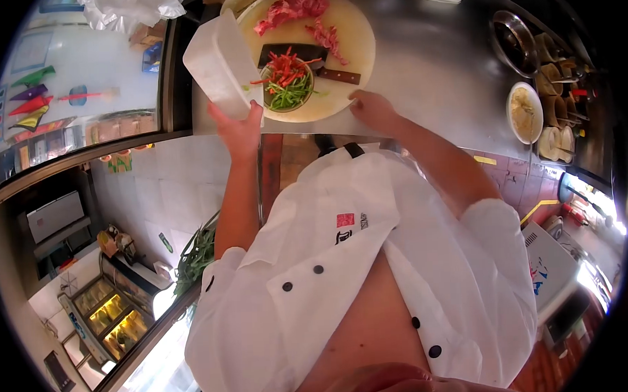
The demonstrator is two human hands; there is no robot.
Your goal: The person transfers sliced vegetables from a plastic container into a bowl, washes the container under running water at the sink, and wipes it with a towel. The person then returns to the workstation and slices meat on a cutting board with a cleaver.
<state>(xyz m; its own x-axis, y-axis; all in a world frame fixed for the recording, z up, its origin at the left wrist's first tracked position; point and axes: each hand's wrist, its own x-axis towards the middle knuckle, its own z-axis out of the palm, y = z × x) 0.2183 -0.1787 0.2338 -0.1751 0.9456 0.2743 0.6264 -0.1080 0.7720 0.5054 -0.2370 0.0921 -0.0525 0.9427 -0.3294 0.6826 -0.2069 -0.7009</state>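
My left hand (240, 131) is closed round the lower end of a white plastic container (216, 61), which is tilted beside the round cutting board (359, 35). Just off the board's near right edge is my right hand (375, 113), its fingers curled and nothing visible in them. A bowl of red pepper strips (287, 68) and green pepper strips (287, 94) sits at the board's near side. Behind it lies a cleaver (340, 75), its dark blade partly covered by the bowl. Raw meat (293, 9) lies at the back, with smaller meat pieces (328, 41) nearer the cleaver.
The board stands on a steel counter (434, 60). Along the right side are a metal bowl (515, 44), a white oval dish (525, 112) and several seasoning containers (551, 80). A window (82, 86) borders the counter on the left. A plastic bag (131, 10) is at the upper left.
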